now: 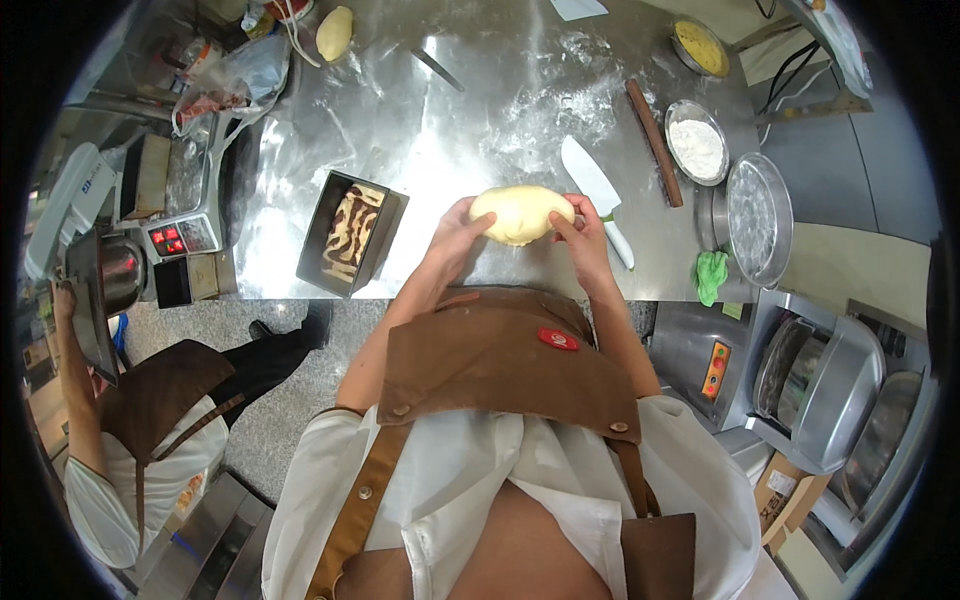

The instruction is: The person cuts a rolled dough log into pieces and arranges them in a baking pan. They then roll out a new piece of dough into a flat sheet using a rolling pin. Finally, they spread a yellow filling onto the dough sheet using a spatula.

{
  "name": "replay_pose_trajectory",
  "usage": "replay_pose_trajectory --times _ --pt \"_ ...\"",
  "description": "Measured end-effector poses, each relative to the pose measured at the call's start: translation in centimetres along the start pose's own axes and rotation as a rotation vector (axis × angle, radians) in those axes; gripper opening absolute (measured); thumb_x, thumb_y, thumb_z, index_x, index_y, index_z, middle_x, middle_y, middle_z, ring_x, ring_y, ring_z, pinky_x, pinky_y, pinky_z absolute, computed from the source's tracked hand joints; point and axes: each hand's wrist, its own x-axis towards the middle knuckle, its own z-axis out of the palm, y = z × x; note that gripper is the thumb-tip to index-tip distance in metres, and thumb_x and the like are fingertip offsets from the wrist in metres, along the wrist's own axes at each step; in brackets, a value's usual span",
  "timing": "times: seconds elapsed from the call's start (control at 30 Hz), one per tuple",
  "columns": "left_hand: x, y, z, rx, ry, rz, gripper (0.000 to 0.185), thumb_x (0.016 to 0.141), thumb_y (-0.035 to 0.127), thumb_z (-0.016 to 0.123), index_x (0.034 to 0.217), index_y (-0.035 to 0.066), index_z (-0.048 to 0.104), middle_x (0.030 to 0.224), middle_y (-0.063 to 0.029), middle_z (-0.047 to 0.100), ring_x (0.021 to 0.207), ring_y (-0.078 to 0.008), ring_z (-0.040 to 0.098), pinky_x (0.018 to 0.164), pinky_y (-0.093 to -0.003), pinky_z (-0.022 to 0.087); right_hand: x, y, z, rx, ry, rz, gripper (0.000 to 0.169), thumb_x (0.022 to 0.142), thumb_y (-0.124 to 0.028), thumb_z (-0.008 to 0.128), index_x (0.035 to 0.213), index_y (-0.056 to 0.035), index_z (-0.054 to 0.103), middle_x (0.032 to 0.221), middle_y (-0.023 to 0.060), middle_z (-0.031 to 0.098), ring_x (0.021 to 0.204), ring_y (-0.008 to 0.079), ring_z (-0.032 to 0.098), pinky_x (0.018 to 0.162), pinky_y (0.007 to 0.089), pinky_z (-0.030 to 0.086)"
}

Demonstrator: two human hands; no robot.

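Observation:
A smooth, pale yellow oval of dough (519, 213) is held in both hands above the front part of a steel worktable (465, 142). My left hand (459, 232) grips its left end, the thumb lying on the near side. At the right end, my right hand (581, 232) pinches it with thumb and fingers. Just right of that hand lies a broad white-handled knife (592, 176), its blade pointing away from me. To the left stands a dark rectangular loaf tin (365, 247) holding dough with brown swirls (351, 232).
Along the right lie a wooden rolling pin (654, 142), a bowl of flour (697, 142), a round metal pan (759, 217) and a green cloth (709, 276). A digital scale (184, 232) sits left. Another dough piece (334, 34) rests farther back. A co-worker (150, 450) carries a tray (94, 315) at left.

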Motion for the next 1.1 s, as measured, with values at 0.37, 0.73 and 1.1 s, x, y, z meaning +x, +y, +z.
replay_pose_trajectory --times 0.37,0.73,1.1 --pt "4.5 -5.7 -0.9 0.843 0.213 -0.043 0.062 0.082 0.028 0.074 0.124 -0.010 0.049 0.114 -0.0282 0.064 0.105 -0.0368 0.065 0.090 -0.0427 0.052 1.8 8.8 0.3 -0.740 0.161 -0.260 0.051 0.085 -0.022 0.077 0.123 0.0023 0.055 0.110 0.0192 0.062 0.092 0.0245 0.061 0.081 0.0358 0.051" --pt "1.2 -1.9 2.0 1.188 0.093 0.569 0.052 0.085 0.015 0.066 0.132 -0.001 0.049 0.138 -0.0221 0.048 0.127 -0.0344 0.047 0.106 -0.0488 0.039 1.3 4.4 1.1 -0.785 0.213 -0.469 0.043 0.094 -0.018 0.059 0.130 0.0051 0.051 0.128 0.0271 0.055 0.121 0.0419 0.051 0.104 0.0465 0.041" --pt "3.1 -4.8 1.4 1.821 -0.026 0.761 0.065 0.098 0.031 0.043 0.154 0.000 0.031 0.160 -0.0150 0.030 0.150 -0.0301 0.023 0.123 -0.0464 0.016 2.9 6.0 3.6 -1.209 -0.006 -0.565 0.061 0.095 -0.026 0.048 0.147 0.0041 0.038 0.153 0.0215 0.040 0.144 0.0384 0.032 0.119 0.0526 0.020"
